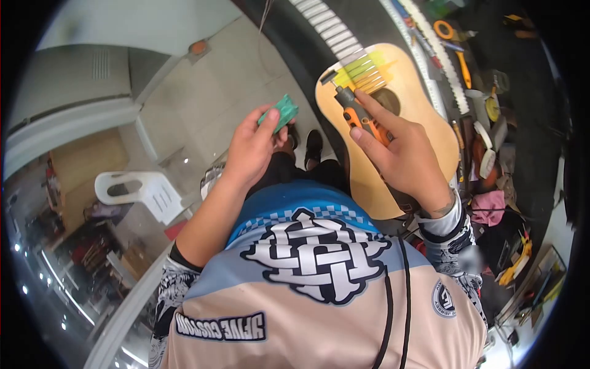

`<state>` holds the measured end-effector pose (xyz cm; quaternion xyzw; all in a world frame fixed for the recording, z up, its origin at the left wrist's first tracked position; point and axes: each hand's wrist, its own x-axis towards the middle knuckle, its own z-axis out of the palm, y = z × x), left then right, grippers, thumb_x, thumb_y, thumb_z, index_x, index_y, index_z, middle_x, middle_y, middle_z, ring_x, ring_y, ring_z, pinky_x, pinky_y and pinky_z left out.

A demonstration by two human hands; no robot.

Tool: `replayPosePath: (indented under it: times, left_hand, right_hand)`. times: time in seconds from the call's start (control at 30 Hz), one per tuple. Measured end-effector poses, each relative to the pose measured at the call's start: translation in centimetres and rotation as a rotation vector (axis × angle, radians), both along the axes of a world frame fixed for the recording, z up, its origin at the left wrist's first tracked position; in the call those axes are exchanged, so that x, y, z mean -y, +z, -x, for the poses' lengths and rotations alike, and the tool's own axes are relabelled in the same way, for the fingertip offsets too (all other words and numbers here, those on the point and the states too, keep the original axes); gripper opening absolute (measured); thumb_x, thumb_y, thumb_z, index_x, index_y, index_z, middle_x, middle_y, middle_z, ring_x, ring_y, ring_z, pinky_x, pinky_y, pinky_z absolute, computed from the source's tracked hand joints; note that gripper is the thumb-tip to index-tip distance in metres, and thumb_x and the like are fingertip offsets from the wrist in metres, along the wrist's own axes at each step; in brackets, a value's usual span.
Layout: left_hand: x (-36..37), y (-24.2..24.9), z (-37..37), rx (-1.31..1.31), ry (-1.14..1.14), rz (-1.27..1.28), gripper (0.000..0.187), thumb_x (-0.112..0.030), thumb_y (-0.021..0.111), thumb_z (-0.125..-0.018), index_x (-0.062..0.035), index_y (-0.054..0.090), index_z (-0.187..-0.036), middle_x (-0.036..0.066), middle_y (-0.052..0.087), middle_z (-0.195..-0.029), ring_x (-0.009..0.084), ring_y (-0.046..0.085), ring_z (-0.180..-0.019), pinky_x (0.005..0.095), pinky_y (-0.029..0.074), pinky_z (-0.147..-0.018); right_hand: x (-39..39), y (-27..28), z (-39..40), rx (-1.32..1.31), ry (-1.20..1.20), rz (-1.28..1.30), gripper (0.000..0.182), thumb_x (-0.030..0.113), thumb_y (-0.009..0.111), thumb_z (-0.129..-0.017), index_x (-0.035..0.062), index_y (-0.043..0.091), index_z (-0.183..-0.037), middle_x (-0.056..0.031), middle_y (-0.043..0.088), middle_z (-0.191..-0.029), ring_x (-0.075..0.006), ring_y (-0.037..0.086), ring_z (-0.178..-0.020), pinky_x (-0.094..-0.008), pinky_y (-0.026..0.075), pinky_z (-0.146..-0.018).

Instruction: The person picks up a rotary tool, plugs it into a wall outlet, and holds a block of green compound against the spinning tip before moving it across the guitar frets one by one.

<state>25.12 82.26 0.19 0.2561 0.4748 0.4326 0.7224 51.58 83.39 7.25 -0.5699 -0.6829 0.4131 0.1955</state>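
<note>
Pointing forward-left, the orange tool (pixel 350 117) roughly parallels the guitar neck (pixel 335 31).

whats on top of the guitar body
The guitar body bears the fretboard's end, with yellow patches around it; the right hand holds an orange-and-black tool over it. Whatever lies directly under hand and tool is covered.

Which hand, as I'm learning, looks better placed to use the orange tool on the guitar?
The right hand, probably: it holds the orange tool over the guitar; the left hand, away from it, holds a green item.
</note>
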Motion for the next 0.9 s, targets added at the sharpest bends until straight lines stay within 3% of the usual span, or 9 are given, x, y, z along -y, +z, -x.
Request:
replayPosePath:
  times: [0.03,0.13,0.17,0.23,0.33,0.37,0.57,0.67,0.9]
  left_hand:
    - [0.4,0.0,0.1,-0.003,0.003,0.007,0.033,-0.025,0.054,-0.105,-0.0015,0.055,-0.129,0.009,0.066,-0.108,0.0105,0.055,-0.082,0.0254,0.044,-0.073]
    - [0.3,-0.9,0.1,0.042,0.022,-0.025,0.033,-0.025,0.054,-0.106,-0.0013,0.055,-0.129,0.009,0.065,-0.109,0.0105,0.055,-0.084,0.0257,0.044,-0.075]
    - [0.2,-1.1,0.0,0.033,0.027,-0.027,0.033,-0.025,0.053,-0.106,-0.0015,0.055,-0.128,0.01,0.065,-0.11,0.0113,0.054,-0.083,0.0256,0.044,-0.075]
    - [-0.2,-1.5,-0.4,0.024,0.035,-0.035,0.032,-0.026,0.052,-0.107,-0.0017,0.056,-0.126,0.012,0.065,-0.111,0.0127,0.053,-0.083,0.0254,0.043,-0.075]
    - [-0.6,-2.2,-0.7,0.067,0.028,-0.027,0.034,-0.026,0.055,-0.105,-0.0005,0.056,-0.128,0.009,0.065,-0.109,0.0105,0.053,-0.083,0.0258,0.044,-0.075]
    - [-0.6,-2.3,-0.9,0.066,0.027,-0.019,0.035,-0.027,0.055,-0.105,-0.0001,0.056,-0.128,0.009,0.065,-0.109,0.0104,0.053,-0.083,0.0257,0.044,-0.074]
    - [-0.9,-2.8,-1.8,-0.05,0.049,0.04,0.039,-0.03,0.059,-0.104,0.0031,0.057,-0.124,0.009,0.066,-0.101,0.0089,0.052,-0.076,0.0238,0.043,-0.068]
    - [-0.8,-2.5,-1.7,-0.141,0.062,0.051,0.04,-0.032,0.061,-0.102,0.004,0.059,-0.121,0.008,0.067,-0.097,0.0077,0.052,-0.072,0.0229,0.043,-0.064]
    - [-0.7,-1.9,-1.6,-0.26,0.082,0.054,0.041,-0.033,0.064,-0.1,0.005,0.063,-0.115,0.007,0.067,-0.089,0.0066,0.052,-0.068,0.0222,0.043,-0.062]
  right_hand:
    - [-0.1,0.3,0.3,-0.001,0.007,0.11,0.052,0.025,0.07,-0.093,0.0089,0.057,-0.141,-0.02,0.07,-0.092,-0.0191,0.066,-0.078,-0.0325,0.052,-0.074]
    - [0.1,-1.4,0.7,-0.106,-0.003,0.155,0.052,0.025,0.069,-0.095,0.0058,0.056,-0.141,-0.0202,0.071,-0.097,-0.0164,0.065,-0.079,-0.0308,0.052,-0.075]
    - [0.3,-1.5,1.0,-0.123,-0.019,0.17,0.052,0.028,0.07,-0.093,0.0053,0.058,-0.139,-0.0216,0.069,-0.085,-0.0227,0.067,-0.071,-0.0328,0.053,-0.07]
    - [0.6,-2.1,1.6,-0.238,-0.061,0.152,0.052,0.03,0.069,-0.093,0.0031,0.059,-0.136,-0.0267,0.069,-0.083,-0.0349,0.072,-0.073,-0.0367,0.055,-0.07]
    - [0.5,-2.1,2.0,-0.197,-0.049,0.168,0.052,0.03,0.068,-0.093,0.002,0.059,-0.135,-0.029,0.07,-0.092,-0.0402,0.071,-0.082,-0.0397,0.056,-0.076]
    - [0.4,-1.9,2.0,-0.129,-0.029,0.221,0.052,0.023,0.069,-0.096,0.0078,0.055,-0.143,-0.0162,0.073,-0.095,-0.011,0.064,-0.08,-0.0277,0.052,-0.076]
    - [-0.8,-0.7,2.3,0.056,-0.019,0.228,0.051,0.028,0.069,-0.094,0.0076,0.057,-0.14,-0.0229,0.07,-0.081,-0.0276,0.069,-0.068,-0.0349,0.053,-0.069]
    - [-0.8,-1.3,2.7,0.064,0.019,0.044,0.049,0.029,0.068,-0.091,0.0048,0.061,-0.134,-0.0259,0.068,-0.079,-0.0427,0.068,-0.075,-0.0478,0.054,-0.071]
    - [-0.6,-1.1,3.3,0.163,0.115,0.028,0.048,0.03,0.067,-0.091,0.0076,0.06,-0.134,-0.0244,0.068,-0.077,-0.0414,0.068,-0.072,-0.0477,0.055,-0.068]
